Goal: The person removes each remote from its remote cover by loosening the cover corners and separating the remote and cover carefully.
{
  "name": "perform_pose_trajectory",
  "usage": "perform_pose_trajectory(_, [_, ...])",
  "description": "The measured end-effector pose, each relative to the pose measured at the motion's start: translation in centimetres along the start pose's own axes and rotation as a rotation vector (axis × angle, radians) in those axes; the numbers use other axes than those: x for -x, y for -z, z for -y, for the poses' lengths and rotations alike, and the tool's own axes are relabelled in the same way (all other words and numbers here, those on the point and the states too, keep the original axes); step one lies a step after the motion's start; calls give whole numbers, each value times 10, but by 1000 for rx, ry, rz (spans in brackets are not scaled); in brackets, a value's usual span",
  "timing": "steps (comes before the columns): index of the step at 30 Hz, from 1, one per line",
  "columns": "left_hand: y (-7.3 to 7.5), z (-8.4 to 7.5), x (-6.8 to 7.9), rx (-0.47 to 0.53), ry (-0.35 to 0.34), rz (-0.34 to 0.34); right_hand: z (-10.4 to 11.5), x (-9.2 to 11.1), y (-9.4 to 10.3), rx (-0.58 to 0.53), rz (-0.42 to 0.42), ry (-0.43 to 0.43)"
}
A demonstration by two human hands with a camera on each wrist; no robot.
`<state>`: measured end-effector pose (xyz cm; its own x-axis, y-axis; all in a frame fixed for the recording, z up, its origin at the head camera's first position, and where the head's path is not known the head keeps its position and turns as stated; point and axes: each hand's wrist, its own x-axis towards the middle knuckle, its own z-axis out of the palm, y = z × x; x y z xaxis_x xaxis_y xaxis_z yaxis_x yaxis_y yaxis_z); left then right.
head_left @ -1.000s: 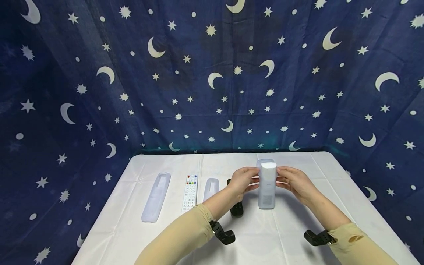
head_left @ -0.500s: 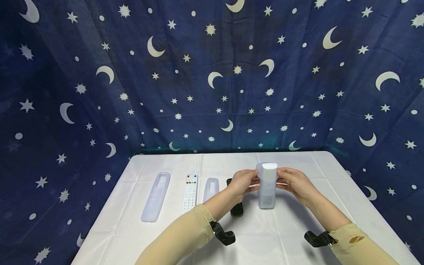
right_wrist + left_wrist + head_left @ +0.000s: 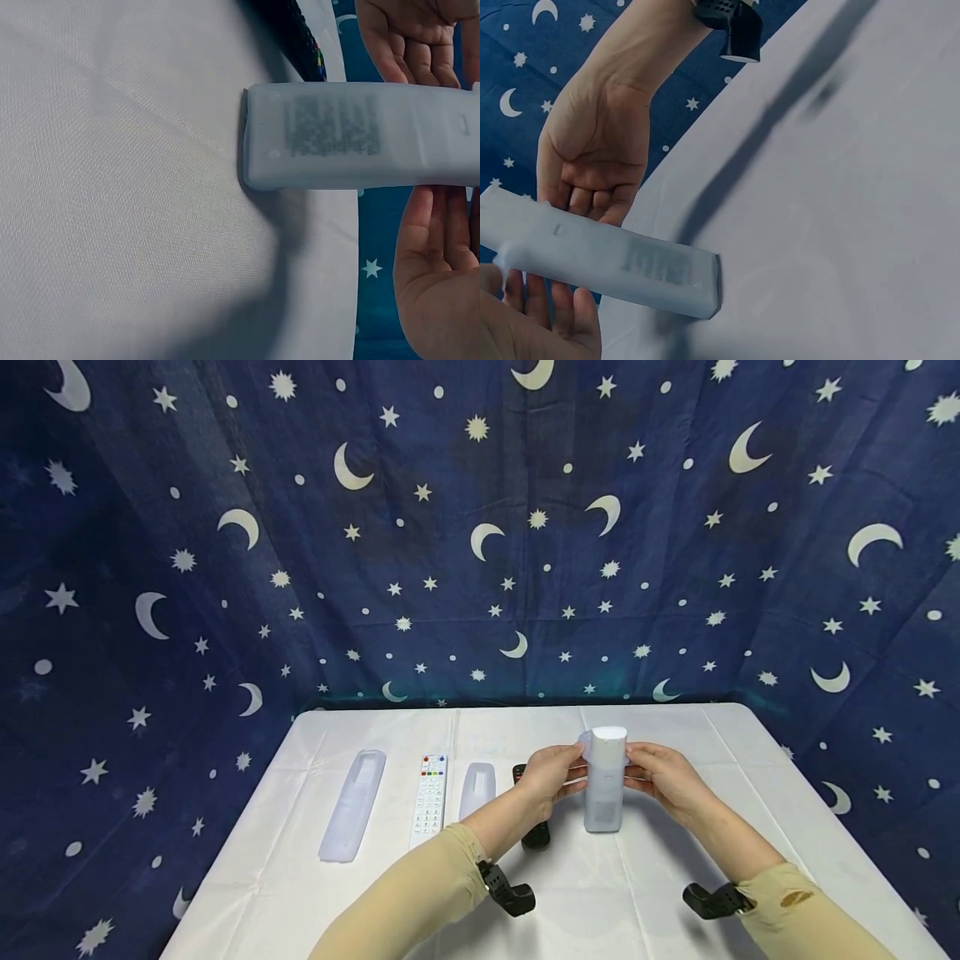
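Note:
A white remote control (image 3: 609, 737) stands on end, most of it inside a translucent silicone remote cover (image 3: 603, 802). Its bare white top pokes out, and the cover's loose upper part sticks out behind it at the left. From the left side my left hand (image 3: 551, 775) pinches the cover near the top. My right hand (image 3: 667, 777) grips it from the opposite side at the same height. Through the cover a printed label (image 3: 334, 124) shows in the right wrist view. The cover's lower end meets the white tabletop, as the left wrist view shows.
Left of the hands lie a long translucent cover (image 3: 352, 806), a white remote with coloured buttons (image 3: 430, 793) and a smaller translucent cover (image 3: 477, 787). A black remote (image 3: 536, 835) lies partly under my left hand. A starry blue cloth (image 3: 480, 568) hangs behind the table.
The cover's loose part behind the remote's top has come down and now shows mostly at the left, by my left thumb. Both hands have stayed nearly in place.

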<state>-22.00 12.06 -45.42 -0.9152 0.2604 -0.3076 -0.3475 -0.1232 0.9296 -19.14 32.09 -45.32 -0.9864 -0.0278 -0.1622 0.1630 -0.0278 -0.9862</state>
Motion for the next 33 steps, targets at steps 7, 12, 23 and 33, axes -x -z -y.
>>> perform_pose_trajectory(7, [0,2,5,-11,-54,30,-3,-2,-1,20,-38,-30])
perform_pose_trajectory(12, [0,3,4,-10,-62,-4,-6,-3,1,5,-48,-32])
perform_pose_trajectory(23, [0,5,5,33,-80,-29,-5,3,6,-24,-47,-17])
perform_pose_trajectory(33, [-1,4,6,28,-73,-36,-3,5,3,20,-74,-29])
